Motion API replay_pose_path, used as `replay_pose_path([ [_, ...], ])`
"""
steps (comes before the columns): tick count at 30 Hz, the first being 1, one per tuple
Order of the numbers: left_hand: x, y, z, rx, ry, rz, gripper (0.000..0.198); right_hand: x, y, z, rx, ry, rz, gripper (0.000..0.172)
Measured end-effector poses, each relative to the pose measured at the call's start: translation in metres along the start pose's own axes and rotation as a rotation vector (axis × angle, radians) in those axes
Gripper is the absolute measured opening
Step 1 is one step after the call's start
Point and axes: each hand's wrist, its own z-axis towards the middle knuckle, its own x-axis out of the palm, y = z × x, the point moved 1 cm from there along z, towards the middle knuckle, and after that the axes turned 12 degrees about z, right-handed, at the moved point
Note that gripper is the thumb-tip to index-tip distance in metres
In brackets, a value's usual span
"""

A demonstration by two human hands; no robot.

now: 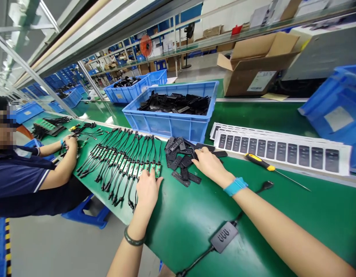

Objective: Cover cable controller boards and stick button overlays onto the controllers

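Green cabled circuit boards (118, 158), left of black cover pile (185, 161), touched by left hand (147, 188); pile's right edge touched by right hand (209, 163); grips cannot be told

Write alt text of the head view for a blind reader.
A person's left hand is at one end of a row of cabled green circuit boards on a green bench; the right hand is at a pile of black plastic pieces. Beyond it is a blue bin of black parts; a co-worker sits at left.
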Motion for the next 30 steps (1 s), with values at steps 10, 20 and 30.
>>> replay_pose_path([
  [10,0.001,0.001,-0.018,0.059,-0.008,-0.075,0.027,-0.019,0.004,-0.016,-0.098,-0.094,0.298,0.005],
  [20,0.001,-0.001,-0.053,-0.010,0.055,-0.504,0.018,-0.009,0.049,-0.065,-0.123,-0.015,0.828,0.017],
  [30,0.009,0.011,-0.061,-0.032,0.382,-1.464,0.054,0.010,0.067,-0.080,0.044,0.101,1.275,0.029],
])
